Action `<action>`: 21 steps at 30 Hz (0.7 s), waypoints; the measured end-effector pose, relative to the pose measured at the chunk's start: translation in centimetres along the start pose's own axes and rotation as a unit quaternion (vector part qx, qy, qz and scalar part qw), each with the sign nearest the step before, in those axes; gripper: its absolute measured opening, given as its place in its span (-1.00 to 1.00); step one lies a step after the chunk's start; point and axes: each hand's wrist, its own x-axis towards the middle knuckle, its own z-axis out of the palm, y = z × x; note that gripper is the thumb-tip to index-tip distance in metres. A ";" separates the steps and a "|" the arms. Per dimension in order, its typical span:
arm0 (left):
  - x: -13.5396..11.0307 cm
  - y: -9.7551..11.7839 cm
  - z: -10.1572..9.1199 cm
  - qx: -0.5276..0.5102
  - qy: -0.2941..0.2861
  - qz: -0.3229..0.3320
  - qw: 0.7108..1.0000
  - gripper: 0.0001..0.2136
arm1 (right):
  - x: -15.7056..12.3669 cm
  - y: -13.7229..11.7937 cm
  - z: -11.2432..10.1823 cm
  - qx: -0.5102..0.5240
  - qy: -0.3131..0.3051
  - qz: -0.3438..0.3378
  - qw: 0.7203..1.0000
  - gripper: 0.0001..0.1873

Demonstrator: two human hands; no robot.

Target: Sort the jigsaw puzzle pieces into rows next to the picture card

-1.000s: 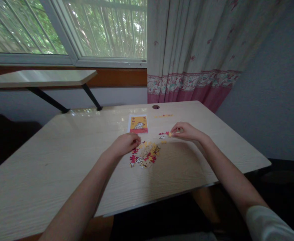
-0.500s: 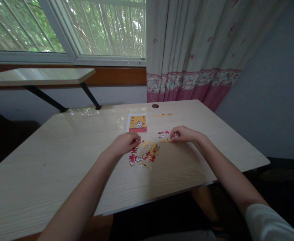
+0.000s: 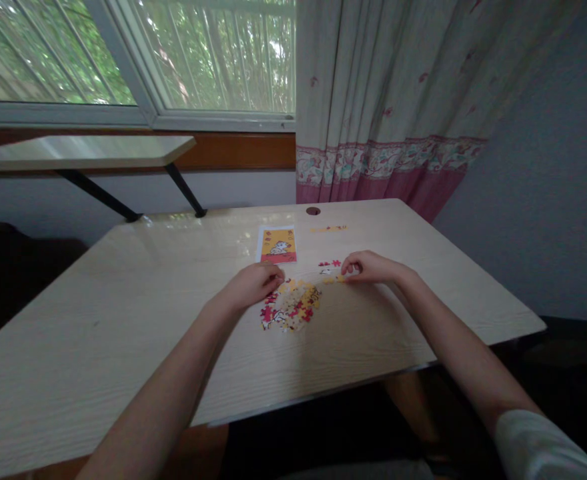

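A heap of jigsaw puzzle pieces (image 3: pixel 296 303), yellow, red and white, lies on the table before me. At its upper left edge, my left hand (image 3: pixel 253 283) is closed with curled fingers; whatever they hold is hidden. My right hand (image 3: pixel 371 268) rests to the right of the heap, its thumb and fingers closed at a yellow puzzle piece (image 3: pixel 341 279) on the tabletop. Just left of those fingertips are red pieces (image 3: pixel 336 263) and a white piece (image 3: pixel 326 272). Behind the left hand lies a picture card (image 3: pixel 279 245) with a white animal on yellow and red.
A row of yellow pieces (image 3: pixel 327 229) lies farther back on the pale wooden table (image 3: pixel 138 320), near a round cable hole (image 3: pixel 313 211). A raised shelf (image 3: pixel 83 153) on black legs stands at the back left. A curtain (image 3: pixel 373 120) hangs behind the table.
The view has shifted slightly, so everything appears a little farther right. Both hands keep nearly the same place and pose.
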 end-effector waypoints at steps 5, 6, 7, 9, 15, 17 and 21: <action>0.1 0.2 0.7 0.008 0.013 -0.007 1.000 -0.75 | 0.1 0.1 0.1 -0.003 0.000 -0.010 1.000 -0.76; 0.2 0.2 0.8 0.012 0.018 -0.004 1.000 -0.74 | 0.2 0.1 0.2 -0.004 0.001 -0.010 1.000 -0.77; 0.2 0.2 0.9 0.015 0.021 0.000 1.000 -0.74 | 0.2 0.1 0.2 -0.004 0.002 -0.011 1.000 -0.77; 0.2 0.4 1.0 0.021 0.023 0.005 0.999 -0.76 | 0.2 0.0 0.3 -0.004 0.004 -0.013 1.000 -0.78; 0.3 0.7 1.0 0.038 0.020 0.000 0.999 -0.75 | 0.2 -0.3 0.3 -0.009 0.006 -0.015 1.000 -0.79; 0.3 0.9 1.0 0.041 0.021 -0.003 0.999 -0.75 | 0.2 -0.4 0.3 -0.009 0.005 -0.020 1.000 -0.79; 0.4 1.3 1.0 0.041 0.030 -0.020 0.999 -0.76 | 0.2 -0.5 0.3 -0.012 0.011 -0.027 1.000 -0.79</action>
